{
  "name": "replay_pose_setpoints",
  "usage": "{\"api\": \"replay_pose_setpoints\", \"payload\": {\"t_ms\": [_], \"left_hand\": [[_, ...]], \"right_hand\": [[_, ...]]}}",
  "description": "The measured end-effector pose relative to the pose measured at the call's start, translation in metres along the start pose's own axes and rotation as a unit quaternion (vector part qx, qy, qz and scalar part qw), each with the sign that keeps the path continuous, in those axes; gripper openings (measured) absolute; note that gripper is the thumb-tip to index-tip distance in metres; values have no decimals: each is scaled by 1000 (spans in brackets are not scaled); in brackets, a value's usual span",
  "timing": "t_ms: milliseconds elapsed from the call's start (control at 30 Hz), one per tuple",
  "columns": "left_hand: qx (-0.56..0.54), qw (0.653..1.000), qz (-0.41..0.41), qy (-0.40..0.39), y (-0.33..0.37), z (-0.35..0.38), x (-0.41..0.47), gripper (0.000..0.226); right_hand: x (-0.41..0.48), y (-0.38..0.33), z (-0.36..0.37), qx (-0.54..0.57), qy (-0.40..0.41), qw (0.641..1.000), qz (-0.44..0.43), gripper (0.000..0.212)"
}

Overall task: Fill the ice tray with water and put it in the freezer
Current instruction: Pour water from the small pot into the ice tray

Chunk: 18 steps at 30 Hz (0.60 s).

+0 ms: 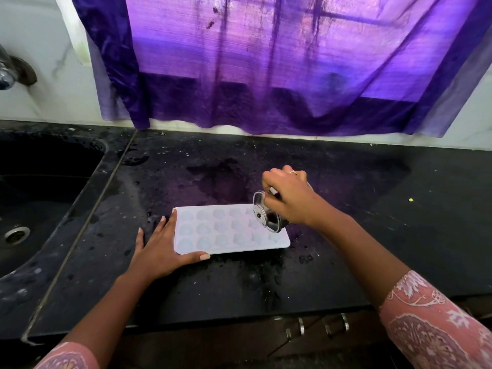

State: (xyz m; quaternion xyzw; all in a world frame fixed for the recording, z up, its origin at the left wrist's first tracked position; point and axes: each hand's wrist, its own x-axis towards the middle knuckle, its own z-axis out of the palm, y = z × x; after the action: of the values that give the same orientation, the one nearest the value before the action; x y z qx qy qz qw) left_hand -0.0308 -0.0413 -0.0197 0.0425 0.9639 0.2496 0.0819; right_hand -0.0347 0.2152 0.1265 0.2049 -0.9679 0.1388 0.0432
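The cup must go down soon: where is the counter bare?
Bare: counter right of the ice tray, and between tray and curtain. Crowded: left hand at the tray's left end, right hand and steel cup over the other.

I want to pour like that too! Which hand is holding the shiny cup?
The right hand grips the shiny cup, tilted over the ice tray. The left hand holds nothing; it just lies flat against the tray's other end.

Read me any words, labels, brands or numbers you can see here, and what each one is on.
None can be read in this view. The white ice tray, the steel cup held by the right hand, the black counter and the purple curtain show no lettering.
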Motion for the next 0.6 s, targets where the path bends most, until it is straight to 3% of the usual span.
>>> {"api": "replay_pose_setpoints", "payload": {"t_ms": [133,300,600], "left_hand": [[2,1000,-1,1,-1,1,1,138],[-4,1000,1,3,1,0,0,141],[-2,1000,2,2,1,-1,0,142]], "right_hand": [[0,2,1,10,2,1000,7,16],[-3,9,4,53,15,997,53,39],[-13,26,6,79,2,990,116,26]]}}
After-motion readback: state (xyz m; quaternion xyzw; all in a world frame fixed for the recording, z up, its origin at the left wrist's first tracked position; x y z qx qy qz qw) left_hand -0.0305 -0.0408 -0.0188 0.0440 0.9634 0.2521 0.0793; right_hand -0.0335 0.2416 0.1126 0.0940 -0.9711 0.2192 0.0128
